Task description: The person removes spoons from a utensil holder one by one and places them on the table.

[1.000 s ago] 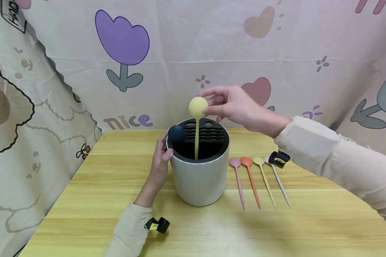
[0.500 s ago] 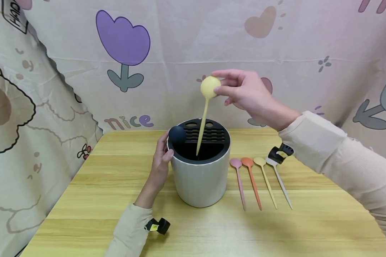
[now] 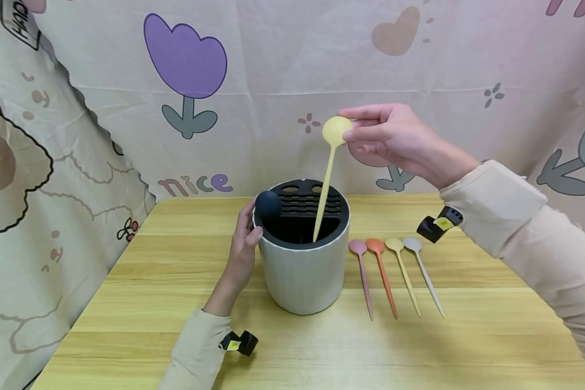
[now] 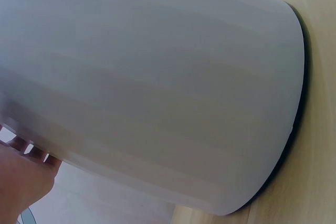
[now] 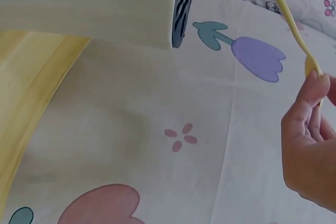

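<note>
My right hand (image 3: 395, 135) pinches a yellow spoon (image 3: 326, 179) by its round bowl, handle pointing down. The handle's end shows against the dark front compartment of a white utensil holder (image 3: 302, 276); I cannot tell whether it is inside or above. At the holder's left side my left hand (image 3: 244, 249) grips the wall near the rim, thumb toward the front. A navy spoon's round head (image 3: 268, 205) rises at the left of the black slotted top, its handle hidden. In the right wrist view the yellow spoon (image 5: 286, 11) sits between thumb and fingers.
On the wooden table (image 3: 127, 303), right of the holder, lie a pink spoon (image 3: 363, 276), an orange spoon (image 3: 382, 273), another yellow spoon (image 3: 403, 273) and a grey-white spoon (image 3: 425, 273) in a row. A patterned cloth (image 3: 283, 54) hangs behind.
My right hand has risen and moved to the right with the yellow spoon, whose handle now leans. The left hand and the holder have stayed in place.
</note>
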`<state>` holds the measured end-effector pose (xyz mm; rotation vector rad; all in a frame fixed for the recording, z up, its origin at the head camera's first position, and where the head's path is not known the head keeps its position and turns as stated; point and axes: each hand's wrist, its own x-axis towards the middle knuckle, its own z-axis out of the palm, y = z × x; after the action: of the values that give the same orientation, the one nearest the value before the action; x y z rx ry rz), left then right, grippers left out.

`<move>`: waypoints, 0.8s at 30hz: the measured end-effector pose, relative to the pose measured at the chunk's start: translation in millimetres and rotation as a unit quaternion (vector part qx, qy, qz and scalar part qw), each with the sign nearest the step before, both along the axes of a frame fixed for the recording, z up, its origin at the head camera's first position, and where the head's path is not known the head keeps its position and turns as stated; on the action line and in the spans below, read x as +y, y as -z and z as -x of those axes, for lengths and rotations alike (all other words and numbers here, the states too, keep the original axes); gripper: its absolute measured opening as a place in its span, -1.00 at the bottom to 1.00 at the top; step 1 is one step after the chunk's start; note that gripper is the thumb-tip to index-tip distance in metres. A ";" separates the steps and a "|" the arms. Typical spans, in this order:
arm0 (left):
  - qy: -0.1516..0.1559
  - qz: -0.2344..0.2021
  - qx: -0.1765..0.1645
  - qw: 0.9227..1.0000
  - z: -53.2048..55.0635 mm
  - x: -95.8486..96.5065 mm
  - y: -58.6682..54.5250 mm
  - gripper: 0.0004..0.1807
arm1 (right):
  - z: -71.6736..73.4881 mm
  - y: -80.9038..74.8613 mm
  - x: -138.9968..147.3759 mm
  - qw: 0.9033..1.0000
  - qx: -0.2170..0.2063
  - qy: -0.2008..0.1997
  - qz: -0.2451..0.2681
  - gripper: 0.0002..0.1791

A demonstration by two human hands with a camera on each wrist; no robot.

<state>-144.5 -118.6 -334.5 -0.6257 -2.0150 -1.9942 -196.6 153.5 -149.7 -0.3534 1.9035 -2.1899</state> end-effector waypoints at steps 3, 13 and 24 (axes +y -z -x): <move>0.000 0.000 0.002 1.000 0.2 -0.4 0.3 -0.22 | 0.9 0.5 5.1 1.000 -0.003 0.002 -0.017 -0.37; 0.002 -0.006 0.003 1.000 -0.4 -0.2 0.4 -0.21 | 4.6 4.6 22.0 0.999 0.005 0.000 0.034 -0.53; 0.001 -0.007 0.005 1.000 -0.4 0.9 0.3 -0.22 | 10.3 28.7 38.6 0.990 0.064 -0.063 -0.105 -0.40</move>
<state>-144.1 -117.7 -334.9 -0.6329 -1.9931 -2.0004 -206.9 192.1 -178.3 -0.5708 2.0922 -1.9074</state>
